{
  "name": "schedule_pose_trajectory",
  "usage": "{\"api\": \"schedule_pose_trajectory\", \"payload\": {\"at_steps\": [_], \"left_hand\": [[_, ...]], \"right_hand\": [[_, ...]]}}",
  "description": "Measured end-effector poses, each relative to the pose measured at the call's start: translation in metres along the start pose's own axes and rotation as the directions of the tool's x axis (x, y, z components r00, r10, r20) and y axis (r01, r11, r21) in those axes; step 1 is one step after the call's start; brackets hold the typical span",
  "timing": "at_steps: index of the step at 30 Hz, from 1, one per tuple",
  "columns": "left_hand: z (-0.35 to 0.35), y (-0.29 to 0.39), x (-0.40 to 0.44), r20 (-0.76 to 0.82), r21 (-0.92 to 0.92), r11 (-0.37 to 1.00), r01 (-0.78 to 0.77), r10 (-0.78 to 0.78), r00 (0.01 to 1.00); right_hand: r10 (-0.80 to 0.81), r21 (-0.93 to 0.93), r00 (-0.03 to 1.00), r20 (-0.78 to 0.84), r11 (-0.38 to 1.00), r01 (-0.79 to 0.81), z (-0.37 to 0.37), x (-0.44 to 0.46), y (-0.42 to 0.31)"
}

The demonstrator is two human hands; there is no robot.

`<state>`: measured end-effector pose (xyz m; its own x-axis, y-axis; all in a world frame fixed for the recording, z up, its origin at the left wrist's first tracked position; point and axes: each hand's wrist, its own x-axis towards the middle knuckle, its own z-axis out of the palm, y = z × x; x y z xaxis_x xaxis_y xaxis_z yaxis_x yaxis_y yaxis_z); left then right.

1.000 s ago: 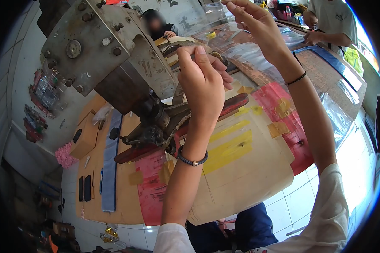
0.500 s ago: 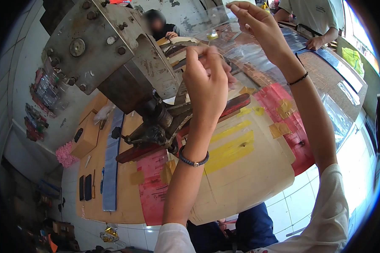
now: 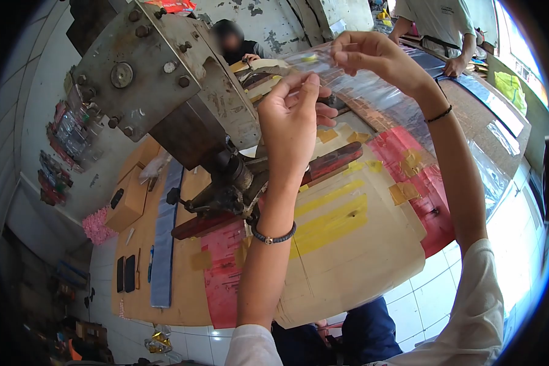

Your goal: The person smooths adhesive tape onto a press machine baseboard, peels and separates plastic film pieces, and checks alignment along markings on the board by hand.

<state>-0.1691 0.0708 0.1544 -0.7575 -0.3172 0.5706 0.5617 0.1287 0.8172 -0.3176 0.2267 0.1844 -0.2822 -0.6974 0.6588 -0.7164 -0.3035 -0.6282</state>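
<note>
My left hand (image 3: pixel 288 113) is raised in front of the press, its thumb and fingers pinched together. Higher and to the right, my right hand (image 3: pixel 381 61) pinches too, its wrist bent. Thin clear plastic sheet (image 3: pixel 324 59) shows at and between my fingertips; its edges are hard to follow against the plastic behind. The press head (image 3: pixel 226 174), dark metal, stands just left of my left forearm. Below both hands, a red-edged bar (image 3: pixel 335 163) crosses the beige board (image 3: pixel 348 268), which carries yellow tape and red sheeting along its sides.
More clear plastic (image 3: pixel 402 113) covers the far table. A person (image 3: pixel 439 30) stands at the far right with hands on a dark strip; another person (image 3: pixel 235 46) sits behind the press. A blue-grey strip (image 3: pixel 165 244), two phones (image 3: pixel 125 273) and a cardboard box (image 3: pixel 127 204) lie left.
My right hand has come down a little and its wrist is bent more. My left hand has shifted slightly left and down. The view has moved slightly.
</note>
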Motion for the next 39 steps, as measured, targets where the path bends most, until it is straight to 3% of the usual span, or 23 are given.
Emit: {"api": "schedule_pose_trajectory", "payload": {"at_steps": [10, 23, 31, 39], "left_hand": [[0.0, 0.003, -0.002, -0.001, 0.02, 0.998, -0.066, 0.066, 0.998], [-0.005, 0.032, -0.006, -0.035, 0.014, 0.993, -0.119, 0.119, 0.992], [-0.008, 0.03, -0.006, 0.071, 0.071, 0.997, -0.032, 0.026, 0.997], [-0.008, 0.03, -0.007, 0.136, 0.148, 0.989, -0.019, -0.001, 0.991]], "right_hand": [[0.063, -0.029, 0.993, 0.096, 0.998, -0.06, 0.007, -0.001, -0.008], [-0.001, -0.222, 0.999, -0.047, 0.975, -0.01, 0.011, -0.005, -0.037], [0.058, -0.298, 0.998, -0.011, 0.953, -0.059, -0.007, -0.008, -0.026], [0.009, -0.313, 1.0, -0.006, 0.95, -0.01, -0.014, -0.006, -0.013]]}}
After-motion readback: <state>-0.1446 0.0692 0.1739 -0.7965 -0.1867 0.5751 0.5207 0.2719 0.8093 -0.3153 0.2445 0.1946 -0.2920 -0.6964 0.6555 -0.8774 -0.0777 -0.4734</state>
